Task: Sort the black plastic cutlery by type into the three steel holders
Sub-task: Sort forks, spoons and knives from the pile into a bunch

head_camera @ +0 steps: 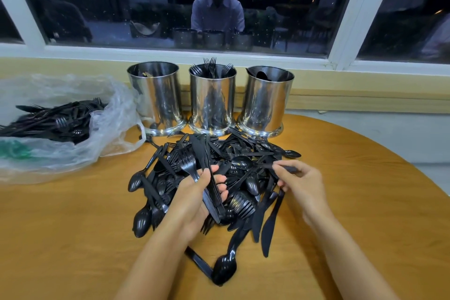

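— Far left?
— Clear plastic bag [114,114] slumped on the wooden worktop [73,226], with bagged cutlery [53,122] poking out of its open mouth, all black.
— Behind the heap?
— Three steel holders in a row under the window ledge, upright, nearly touching. Left holder [158,100]: contents too dark to tell. Middle holder [211,102]: forks [211,66], tines up above the rim. Right holder [265,102]: dark rounded pieces, seemingly spoon bowls.
— The unsorted lot?
— Loose pile [170,178] of mixed forks, spoons and knives at mid-worktop, just in front of the holders and reaching back to their bases. One spoon [224,268] lying apart at the near side.
— Left grip?
— Left grip [194,200] over the middle of the pile, palm turned up, clenched round a bundle of knives [209,192], thumb pressing a single fork [188,165] against it.
— Right grip?
— Right grip [302,185] at the right side of the pile, thumb and forefinger pinching a thin black handle [289,168]; type of piece unclear. Two knives [270,224] side by side below that wrist, blades toward the near edge
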### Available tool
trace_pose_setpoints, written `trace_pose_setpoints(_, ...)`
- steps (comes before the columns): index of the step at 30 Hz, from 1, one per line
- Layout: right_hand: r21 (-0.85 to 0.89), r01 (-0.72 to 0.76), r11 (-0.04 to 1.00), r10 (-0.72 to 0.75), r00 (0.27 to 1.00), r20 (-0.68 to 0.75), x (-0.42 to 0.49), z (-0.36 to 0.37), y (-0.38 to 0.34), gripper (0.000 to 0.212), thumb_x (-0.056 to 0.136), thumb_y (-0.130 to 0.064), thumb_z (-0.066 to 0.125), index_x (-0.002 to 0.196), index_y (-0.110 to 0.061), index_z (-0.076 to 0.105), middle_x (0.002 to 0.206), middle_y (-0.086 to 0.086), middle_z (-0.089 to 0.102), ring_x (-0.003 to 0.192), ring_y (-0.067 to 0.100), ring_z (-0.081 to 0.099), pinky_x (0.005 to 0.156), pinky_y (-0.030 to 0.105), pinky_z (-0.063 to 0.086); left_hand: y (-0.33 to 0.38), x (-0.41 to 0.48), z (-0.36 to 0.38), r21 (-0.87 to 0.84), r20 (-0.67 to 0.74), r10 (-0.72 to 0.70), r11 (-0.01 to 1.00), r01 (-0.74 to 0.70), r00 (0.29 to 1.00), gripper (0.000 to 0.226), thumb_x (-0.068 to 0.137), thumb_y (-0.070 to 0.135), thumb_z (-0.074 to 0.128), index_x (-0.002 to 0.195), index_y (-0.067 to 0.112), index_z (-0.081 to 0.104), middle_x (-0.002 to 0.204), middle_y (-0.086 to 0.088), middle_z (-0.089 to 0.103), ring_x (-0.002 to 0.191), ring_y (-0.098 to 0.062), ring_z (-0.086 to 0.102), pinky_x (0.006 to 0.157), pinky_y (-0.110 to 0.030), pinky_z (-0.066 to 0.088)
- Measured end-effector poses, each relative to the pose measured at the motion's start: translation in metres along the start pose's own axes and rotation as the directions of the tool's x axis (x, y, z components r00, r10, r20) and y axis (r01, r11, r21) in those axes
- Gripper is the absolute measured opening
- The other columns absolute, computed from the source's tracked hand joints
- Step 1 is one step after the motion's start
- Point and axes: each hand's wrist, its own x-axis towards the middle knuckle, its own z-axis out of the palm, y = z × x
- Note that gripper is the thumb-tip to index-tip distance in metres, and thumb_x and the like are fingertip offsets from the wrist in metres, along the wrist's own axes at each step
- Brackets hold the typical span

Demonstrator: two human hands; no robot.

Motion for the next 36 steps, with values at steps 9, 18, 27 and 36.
trace_pose_setpoints(9,0.252,-0.032,0.967,0.008,0.995,0.097,-0.015,0.009,-0.028,0.007,0.098,-0.009,0.053,0.103,-0.010,0.057,0.092,0.007,0.075,0.074,0.018,0.073,0.061,0.021,0.056,-0.003,0.002,-0.002,-0.005,-0.011,0.050,0.999,-0.050,0.999,0.025,0.104,0.026,0.040,0.107,0.007,0.057,0.063,0.003,0.045,0.051,-0.007,0.034,0.051,-0.022,0.034)
trace_pose_setpoints(18,0.270,-0.049,0.962,-0.003,0.982,0.190,-0.058,0.068,-0.038,0.009,0.088,-0.014,0.068,0.097,-0.015,0.071,0.074,-0.012,0.070,0.065,-0.004,0.060,0.064,0.016,0.045,0.004,0.000,0.000,-0.086,0.069,0.101,0.992,-0.095,0.992,0.065,0.077,0.055,0.058,0.120,0.006,0.053,0.072,0.002,0.044,0.062,-0.009,0.039,0.065,-0.027,0.039)
trace_pose_setpoints(27,0.014,0.144,0.989,-0.137,0.901,0.411,-0.061,0.065,-0.033,0.009,0.083,-0.010,0.073,0.085,-0.018,0.078,0.079,-0.013,0.074,0.063,-0.003,0.053,0.065,0.014,0.044,0.010,0.006,-0.009,-0.304,-0.015,0.086,0.949,-0.086,0.996,0.038,0.080,0.028,0.061,0.113,0.008,0.055,0.066,0.002,0.046,0.053,-0.009,0.038,0.064,-0.028,0.041)
trace_pose_setpoints(36,-0.556,0.450,0.699,-0.382,0.892,0.242,-0.003,0.034,0.003,0.036,0.095,-0.012,0.059,0.124,-0.033,0.062,0.119,-0.024,0.052,0.099,-0.002,0.041,0.087,0.008,0.033,0.017,0.006,-0.019,-0.349,0.078,-0.036,0.935,0.061,0.996,0.024,0.105,0.022,0.040,0.112,0.006,0.057,0.065,0.000,0.047,0.048,-0.008,0.038,0.045,-0.021,0.040)
